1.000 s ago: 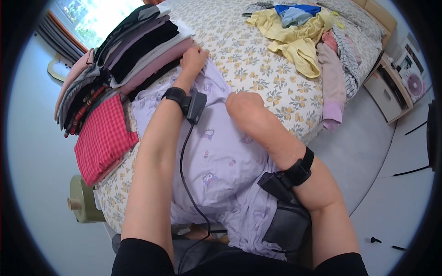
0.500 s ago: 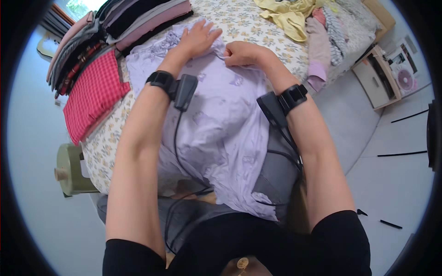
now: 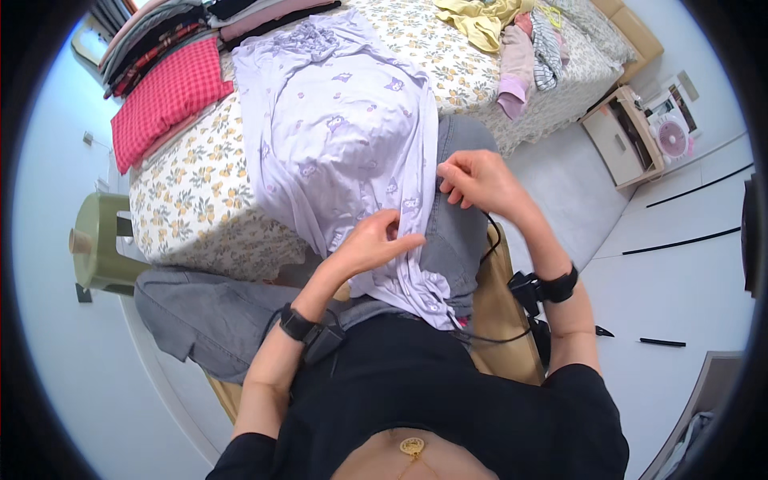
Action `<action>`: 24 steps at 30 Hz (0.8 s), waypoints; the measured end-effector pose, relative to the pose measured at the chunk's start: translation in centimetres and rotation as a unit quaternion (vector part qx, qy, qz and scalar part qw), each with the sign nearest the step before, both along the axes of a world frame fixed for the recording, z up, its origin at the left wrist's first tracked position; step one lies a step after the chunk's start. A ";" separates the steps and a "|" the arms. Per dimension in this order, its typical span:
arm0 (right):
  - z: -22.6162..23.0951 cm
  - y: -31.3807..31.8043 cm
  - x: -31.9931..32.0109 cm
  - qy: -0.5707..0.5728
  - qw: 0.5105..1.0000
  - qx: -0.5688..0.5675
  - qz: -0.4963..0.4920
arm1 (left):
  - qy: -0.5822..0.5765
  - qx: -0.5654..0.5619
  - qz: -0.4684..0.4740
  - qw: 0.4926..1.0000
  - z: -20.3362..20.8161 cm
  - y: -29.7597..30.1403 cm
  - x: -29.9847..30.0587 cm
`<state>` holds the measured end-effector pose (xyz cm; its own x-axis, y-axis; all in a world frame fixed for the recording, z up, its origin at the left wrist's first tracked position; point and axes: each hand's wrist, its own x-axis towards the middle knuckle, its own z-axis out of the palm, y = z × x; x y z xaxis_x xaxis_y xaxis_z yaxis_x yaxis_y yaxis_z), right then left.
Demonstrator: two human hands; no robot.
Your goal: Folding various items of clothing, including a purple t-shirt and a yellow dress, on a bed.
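Observation:
A lavender garment [image 3: 344, 120] with small purple prints lies spread from the bed down over my lap. Its gathered, ruffled end [image 3: 308, 40] is at the far side, and the near end [image 3: 408, 292] bunches up in loose folds close to my body. Above the lower part of the cloth is my left hand [image 3: 370, 246], thumb stretched out and fingers bent, with nothing visible in it. My right hand [image 3: 480, 182] hovers just beyond the garment's right edge over my grey trousers, its fingers loosely bent and apart from the cloth.
On the bed's floral sheet [image 3: 188, 188] at far left are a red checked folded cloth [image 3: 172, 100] and stacked folded clothes [image 3: 160, 48]. Yellow clothing [image 3: 484, 22] lies at far right. A green stool [image 3: 104, 240] stands left. Cables run from my wrist bands.
Both hands have come back from the garment's far end toward my body, and the right one has let go of the cloth. The garment now lies flatter and straighter on the bed.

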<state>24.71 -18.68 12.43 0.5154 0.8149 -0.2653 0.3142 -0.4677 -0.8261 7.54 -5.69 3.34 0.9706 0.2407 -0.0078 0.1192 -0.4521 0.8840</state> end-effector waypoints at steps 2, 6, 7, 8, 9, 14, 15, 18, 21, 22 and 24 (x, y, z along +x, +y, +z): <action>-0.5 -0.7 -2.1 -0.153 0.987 0.033 -0.029 | -0.023 0.034 -0.017 0.999 -0.5 -0.2 0.2; 0.4 -1.7 -3.7 -0.268 0.963 0.032 -0.006 | -0.054 -0.060 -0.087 0.993 2.7 -0.5 0.8; 0.9 -1.8 -3.9 -0.275 0.961 0.035 -0.005 | -0.050 -0.174 -0.120 0.976 3.5 -0.8 0.9; 1.7 -1.9 -4.0 -0.243 0.970 -0.019 0.006 | -0.069 -0.250 -0.145 0.955 4.5 -1.3 1.0; 2.2 -2.2 -4.2 -0.208 0.975 -0.075 0.017 | -0.074 -0.249 -0.146 0.955 4.8 -2.2 1.3; 2.8 -4.9 -3.7 0.031 0.998 -0.016 0.048 | -0.059 -0.390 -0.200 0.897 5.1 -4.4 2.4; 3.0 -5.5 -3.6 0.026 0.998 -0.015 0.049 | -0.041 -0.405 -0.238 0.882 5.2 -4.4 2.6; 1.2 -7.4 -2.9 0.063 0.995 0.074 0.031 | -0.008 -0.375 -0.281 0.884 6.5 -2.1 2.9; -1.0 -8.3 -2.6 0.137 0.986 0.081 -0.046 | -0.013 -0.314 -0.228 0.922 7.4 1.4 3.8; -2.5 -8.8 -2.6 0.140 0.986 0.082 -0.047 | -0.004 -0.271 -0.161 0.949 7.0 2.6 4.3; -5.4 -9.4 -2.5 -0.045 0.998 0.017 -0.051 | 0.026 -0.226 -0.054 0.972 6.4 4.5 3.4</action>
